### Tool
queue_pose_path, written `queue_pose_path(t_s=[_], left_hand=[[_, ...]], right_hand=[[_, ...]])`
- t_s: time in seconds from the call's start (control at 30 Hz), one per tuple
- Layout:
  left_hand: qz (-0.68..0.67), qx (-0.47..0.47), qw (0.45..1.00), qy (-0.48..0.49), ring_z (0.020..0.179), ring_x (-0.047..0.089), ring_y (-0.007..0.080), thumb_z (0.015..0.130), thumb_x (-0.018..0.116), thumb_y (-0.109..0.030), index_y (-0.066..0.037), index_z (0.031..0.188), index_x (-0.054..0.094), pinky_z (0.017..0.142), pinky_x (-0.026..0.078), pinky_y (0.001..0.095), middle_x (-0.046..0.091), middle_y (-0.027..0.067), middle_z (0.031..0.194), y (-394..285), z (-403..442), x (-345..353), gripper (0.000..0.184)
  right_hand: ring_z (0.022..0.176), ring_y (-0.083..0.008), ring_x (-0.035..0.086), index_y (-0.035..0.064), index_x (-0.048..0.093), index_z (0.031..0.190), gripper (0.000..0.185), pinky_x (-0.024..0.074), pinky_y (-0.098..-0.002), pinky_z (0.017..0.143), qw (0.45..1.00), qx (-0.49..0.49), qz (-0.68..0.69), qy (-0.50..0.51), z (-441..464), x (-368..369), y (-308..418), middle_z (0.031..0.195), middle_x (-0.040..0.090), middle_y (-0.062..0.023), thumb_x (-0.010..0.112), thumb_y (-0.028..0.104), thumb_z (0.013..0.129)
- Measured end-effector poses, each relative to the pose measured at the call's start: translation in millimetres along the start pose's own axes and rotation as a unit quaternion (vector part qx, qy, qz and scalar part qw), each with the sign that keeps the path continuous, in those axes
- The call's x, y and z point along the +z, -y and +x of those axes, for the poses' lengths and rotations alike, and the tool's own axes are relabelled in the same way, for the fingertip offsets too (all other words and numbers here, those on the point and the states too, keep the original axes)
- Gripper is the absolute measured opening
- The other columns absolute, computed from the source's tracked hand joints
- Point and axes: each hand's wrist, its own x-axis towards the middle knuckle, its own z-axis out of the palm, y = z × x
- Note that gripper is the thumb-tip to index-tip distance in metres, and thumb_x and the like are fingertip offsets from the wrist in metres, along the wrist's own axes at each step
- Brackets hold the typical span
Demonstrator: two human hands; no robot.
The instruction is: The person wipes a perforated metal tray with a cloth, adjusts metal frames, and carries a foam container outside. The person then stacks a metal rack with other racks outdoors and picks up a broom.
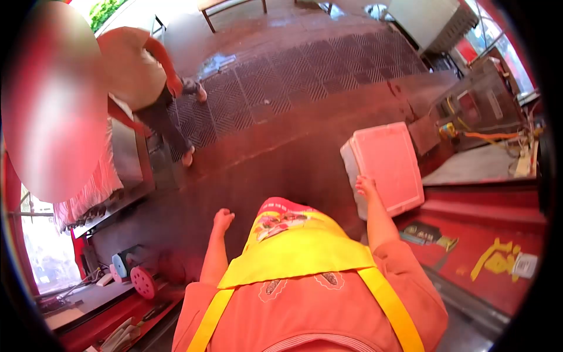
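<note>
My right hand (366,186) is at the near left edge of a pale foam box (388,167) with a closed lid, its fingers bent against the edge. The box stands to the right of my body, beside the red counter. My left hand (223,219) hangs in the air over the dark floor, left of the yellow apron (299,249), with its fingers curled and nothing visible in them. Whether the right fingers grip the lid or only touch it is too small to tell.
Another person (138,70) stands at the upper left by a metal table. Ribbed black mats (281,76) cover the floor ahead. A red counter (463,246) with tools runs along the right. Discs and tools lie on a bench (76,308) at the lower left.
</note>
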Motion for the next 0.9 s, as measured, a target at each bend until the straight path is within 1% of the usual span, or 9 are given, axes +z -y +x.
queue_pose_path(t_s=[0.13,0.2,0.3,0.37,0.53,0.67,0.77,0.87,0.9], left_hand=[[0.137,-0.139,0.975,0.103,0.057,0.058,0.0223,0.064,0.066,-0.024,-0.002,0.072,0.061,0.055,0.047,0.0340,0.059,0.0121,0.064,-41,50,18,0.024],[0.306,-0.080,0.930,0.188,0.062,0.060,0.0228,0.064,0.067,-0.025,-0.002,0.076,0.063,0.059,0.047,0.0342,0.061,0.0128,0.068,-64,95,26,0.026],[0.269,-0.087,0.948,0.148,0.067,0.060,0.0243,0.064,0.067,-0.026,-0.002,0.079,0.064,0.064,0.047,0.0347,0.062,0.0141,0.073,-139,173,30,0.028],[0.386,0.103,0.902,0.164,0.071,0.060,0.0253,0.064,0.066,-0.026,-0.002,0.080,0.064,0.067,0.046,0.0345,0.062,0.0147,0.076,-157,281,47,0.029],[0.269,0.091,0.952,0.109,0.072,0.060,0.0274,0.063,0.064,-0.026,-0.004,0.082,0.063,0.066,0.047,0.0355,0.063,0.0109,0.079,-369,368,48,0.030],[0.209,0.254,0.944,0.039,0.075,0.059,0.0270,0.066,0.064,-0.026,0.000,0.090,0.059,0.068,0.046,0.0350,0.061,0.0159,0.081,-489,454,61,0.036],[0.093,0.185,0.977,0.059,0.063,0.059,0.0210,0.069,0.062,-0.020,0.002,0.098,0.054,0.056,0.047,0.0333,0.059,0.0125,0.076,-594,454,50,0.037],[0.109,0.311,0.943,-0.038,0.051,0.056,0.0179,0.068,0.062,-0.019,0.001,0.093,0.055,0.047,0.045,0.0312,0.057,0.0104,0.066,-557,544,89,0.033],[0.123,0.176,0.975,0.063,0.051,0.055,0.0195,0.067,0.061,-0.018,0.001,0.087,0.057,0.048,0.045,0.0326,0.056,0.0108,0.060,-564,550,92,0.027]], right_hand=[[0.062,-0.0117,0.054,0.0142,0.051,0.101,0.031,0.0403,-0.0282,0.050,0.997,-0.053,-0.054,0.022,61,35,85,0.075,0.056,0.0004,0.060,0.025,0.073],[0.060,-0.0112,0.054,0.0111,0.052,0.099,0.030,0.0403,-0.0278,0.047,0.992,-0.099,-0.073,0.021,81,46,118,0.074,0.056,0.0001,0.059,0.024,0.073],[0.055,-0.0110,0.053,0.0079,0.056,0.091,0.023,0.0399,-0.0292,0.042,0.992,-0.090,-0.090,0.006,125,43,131,0.070,0.056,-0.0013,0.059,0.022,0.073],[0.053,-0.0110,0.053,0.0083,0.057,0.087,0.018,0.0399,-0.0284,0.041,0.971,-0.001,-0.239,-0.020,198,15,94,0.065,0.056,-0.0020,0.059,0.021,0.074],[0.050,-0.0121,0.054,0.0083,0.057,0.086,0.015,0.0402,-0.0271,0.039,0.982,0.041,-0.172,-0.067,188,-5,171,0.065,0.056,-0.0033,0.057,0.018,0.075],[0.052,-0.0125,0.055,0.0077,0.057,0.088,0.017,0.0413,-0.0271,0.041,0.991,0.079,-0.077,-0.080,219,8,224,0.067,0.058,-0.0042,0.057,0.018,0.076],[0.052,-0.0115,0.054,0.0078,0.056,0.086,0.015,0.0406,-0.0261,0.041,0.986,0.112,-0.111,-0.059,274,13,264,0.067,0.057,-0.0032,0.057,0.019,0.076],[0.049,-0.0105,0.051,0.0077,0.055,0.080,0.011,0.0379,-0.0254,0.039,0.983,0.100,-0.150,-0.032,341,29,304,0.064,0.055,-0.0019,0.057,0.018,0.076],[0.049,-0.0106,0.051,0.0077,0.055,0.080,0.012,0.0379,-0.0257,0.039,0.986,0.078,-0.145,-0.022,364,35,334,0.064,0.055,-0.0019,0.057,0.019,0.076]])
